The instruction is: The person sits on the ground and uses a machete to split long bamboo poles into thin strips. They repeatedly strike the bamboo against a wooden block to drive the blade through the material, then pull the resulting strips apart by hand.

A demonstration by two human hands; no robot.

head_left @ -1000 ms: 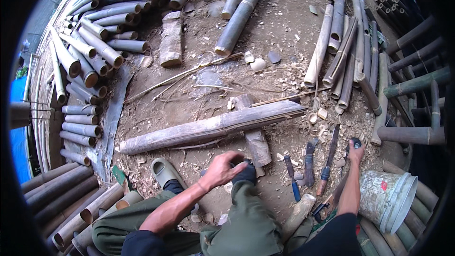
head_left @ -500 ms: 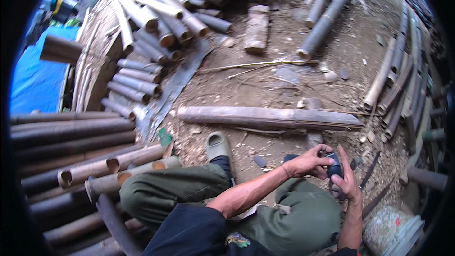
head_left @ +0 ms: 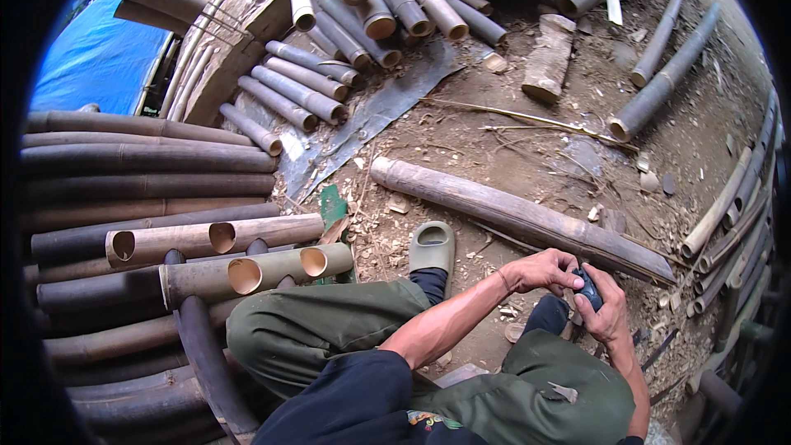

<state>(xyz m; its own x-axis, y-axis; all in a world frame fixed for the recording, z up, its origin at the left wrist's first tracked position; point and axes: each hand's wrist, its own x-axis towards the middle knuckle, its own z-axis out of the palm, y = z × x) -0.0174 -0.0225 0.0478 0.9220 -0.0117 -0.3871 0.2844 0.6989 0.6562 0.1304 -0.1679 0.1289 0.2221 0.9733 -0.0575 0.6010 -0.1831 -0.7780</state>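
Observation:
My left hand (head_left: 544,271) and my right hand (head_left: 606,310) meet over my right knee. Between them is a small dark, rounded object (head_left: 588,292) with a bluish sheen; its kind is unclear. The right fingers curl round it, with the thumb on its near side. My left fingers are bent and pinch at its upper left edge. Beyond my hands, a long split-ended bamboo pole (head_left: 494,204) lies on the ground.
Two bamboo lengths with round holes, one pale (head_left: 276,270) and one brownish (head_left: 169,241), rest on a stack of dark poles (head_left: 148,162) at my left. Cut bamboo tubes (head_left: 301,92) and a short log (head_left: 549,58) lie farther off. More poles (head_left: 741,198) line the right side.
The view has turned, so the surroundings sit rotated clockwise. The pale bucket at lower right has nearly left the picture. Both hands stay together at the dark object.

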